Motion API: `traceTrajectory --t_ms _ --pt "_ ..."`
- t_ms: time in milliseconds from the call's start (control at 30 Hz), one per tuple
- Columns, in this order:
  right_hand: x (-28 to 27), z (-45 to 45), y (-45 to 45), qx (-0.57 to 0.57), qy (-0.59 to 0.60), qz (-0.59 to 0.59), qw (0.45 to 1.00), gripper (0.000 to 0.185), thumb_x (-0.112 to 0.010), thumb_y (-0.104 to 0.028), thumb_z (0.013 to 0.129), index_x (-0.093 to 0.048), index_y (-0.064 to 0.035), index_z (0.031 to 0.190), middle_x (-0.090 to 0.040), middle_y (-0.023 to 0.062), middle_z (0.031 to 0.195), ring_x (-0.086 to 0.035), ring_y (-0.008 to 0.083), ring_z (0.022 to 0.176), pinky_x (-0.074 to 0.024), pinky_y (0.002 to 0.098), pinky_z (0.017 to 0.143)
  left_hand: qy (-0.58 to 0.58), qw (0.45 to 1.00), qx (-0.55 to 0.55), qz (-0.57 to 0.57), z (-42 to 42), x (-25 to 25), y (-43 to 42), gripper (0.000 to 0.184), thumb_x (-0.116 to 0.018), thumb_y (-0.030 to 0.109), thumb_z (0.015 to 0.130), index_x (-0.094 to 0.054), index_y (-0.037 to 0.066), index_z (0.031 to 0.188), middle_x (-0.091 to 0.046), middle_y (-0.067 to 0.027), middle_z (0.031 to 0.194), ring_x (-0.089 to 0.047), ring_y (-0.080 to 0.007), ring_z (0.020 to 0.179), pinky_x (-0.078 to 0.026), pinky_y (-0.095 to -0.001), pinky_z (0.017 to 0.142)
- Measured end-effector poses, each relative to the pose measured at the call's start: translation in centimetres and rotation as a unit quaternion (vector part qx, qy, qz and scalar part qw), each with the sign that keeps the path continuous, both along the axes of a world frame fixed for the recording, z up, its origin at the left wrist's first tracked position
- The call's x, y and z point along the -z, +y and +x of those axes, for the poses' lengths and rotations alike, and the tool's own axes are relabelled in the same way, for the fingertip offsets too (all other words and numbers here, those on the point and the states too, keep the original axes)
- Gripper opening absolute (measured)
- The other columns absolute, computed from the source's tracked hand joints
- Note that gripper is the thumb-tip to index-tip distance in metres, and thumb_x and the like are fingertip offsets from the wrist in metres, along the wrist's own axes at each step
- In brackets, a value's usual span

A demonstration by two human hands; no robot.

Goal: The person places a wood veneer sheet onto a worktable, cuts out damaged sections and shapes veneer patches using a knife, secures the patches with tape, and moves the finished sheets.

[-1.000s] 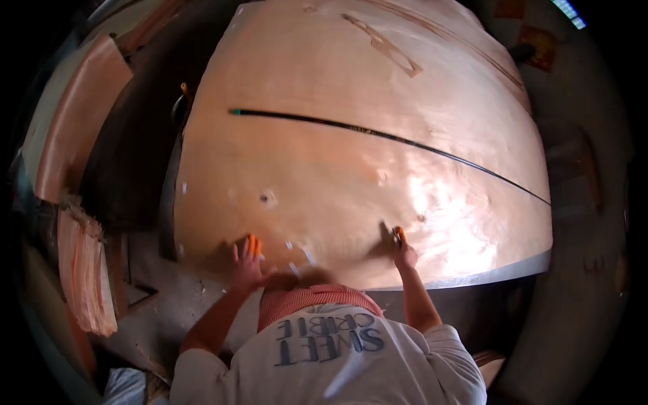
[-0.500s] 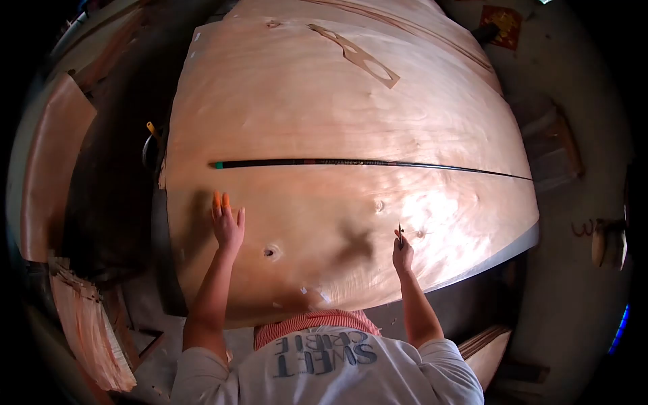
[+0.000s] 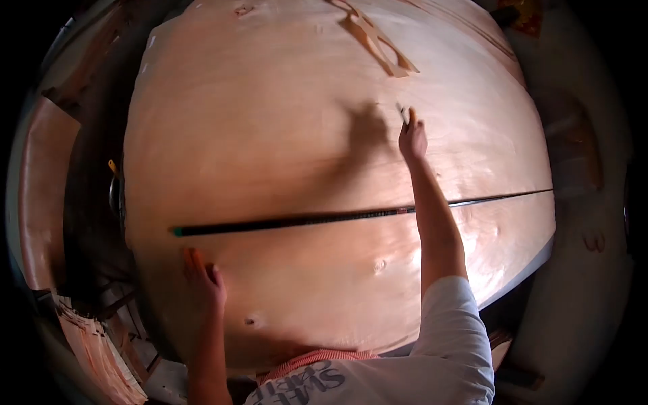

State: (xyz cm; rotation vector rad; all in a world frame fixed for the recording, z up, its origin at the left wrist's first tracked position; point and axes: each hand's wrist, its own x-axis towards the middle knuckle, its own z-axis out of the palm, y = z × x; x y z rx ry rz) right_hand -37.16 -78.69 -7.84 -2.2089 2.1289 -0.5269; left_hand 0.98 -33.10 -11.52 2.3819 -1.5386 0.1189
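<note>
A broad sheet of thin wood (image 3: 270,148) lies before me. Across it runs a long dark rod (image 3: 290,223) with a green tip at its left end. My right hand (image 3: 413,138) reaches past the rod, closed on a small slender tool (image 3: 403,113) whose kind I cannot make out. Orange covers show on fingers of both hands. My left hand (image 3: 207,282) is over the sheet just below the rod's green end, its fingers extended and nothing visible in it. Beyond my right hand lies a narrow wood scrap with cut-out holes (image 3: 378,42).
Curved veneer pieces (image 3: 47,189) stand at the far left, with a stack of veneer strips (image 3: 101,358) below them. A yellow-handled object (image 3: 113,167) is beside the sheet's left edge. Dark strips cross the sheet's upper right.
My right hand has moved far forward over the sheet with the tool, crossing the rod. My left hand is lower and further left in view. The rod and sheet have shifted in view.
</note>
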Motion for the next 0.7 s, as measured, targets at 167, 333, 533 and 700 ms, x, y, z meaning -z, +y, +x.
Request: traceTrajectory --t_ms 167,333,533,700 --pt "-0.9 3.6 -10.9 0.059 -0.053 0.001 0.997 0.069 -0.056 -0.038 0.077 -0.019 -0.017 0.133 -0.047 0.0191 0.103 -0.055 0.0339 0.088 -0.0453 0.0416 0.071 0.037 0.998 0.029 0.042 0.0 -1.0 -0.8 0.058 -0.031 0.038 0.088 -0.024 -0.001 0.131 -0.024 -0.0245 0.133 -0.026 -0.0416 0.121 -0.02 -0.0506 0.098" --pt "2.1 3.9 -19.3 0.1 0.057 0.103 0.988 0.053 -0.041 -0.048 0.083 -0.031 -0.0258 0.13 -0.048 0.0156 0.113 -0.054 0.0312 0.097 -0.0443 0.0381 0.079 0.043 0.992 0.001 0.115 -0.4 -2.9 -2.6 0.061 -0.031 0.039 0.087 -0.022 -0.002 0.131 -0.02 -0.0274 0.134 -0.022 -0.0425 0.122 -0.018 -0.0497 0.099" --pt "4.1 3.8 -18.2 0.031 -0.01 -0.082 0.996 0.023 -0.052 -0.032 0.078 -0.059 -0.018 0.095 -0.058 0.0092 0.098 -0.058 0.0282 0.085 -0.0468 0.0387 0.07 0.041 0.992 -0.033 0.115 -0.8 -2.3 -2.0 0.061 -0.03 0.04 0.087 -0.022 -0.001 0.132 -0.021 -0.0269 0.134 -0.023 -0.0426 0.122 -0.021 -0.0503 0.098" --pt "3.9 4.1 -14.4 -0.049 0.0 -0.085 0.995 0.022 -0.058 -0.026 0.072 -0.058 -0.0144 0.09 -0.059 0.0087 0.088 -0.059 0.0304 0.076 -0.0475 0.0412 0.064 0.019 0.996 -0.019 0.085 -0.7 -2.4 -2.1 0.06 -0.029 0.042 0.088 -0.025 0.001 0.131 -0.025 -0.0251 0.133 -0.026 -0.0415 0.121 -0.022 -0.0503 0.098"
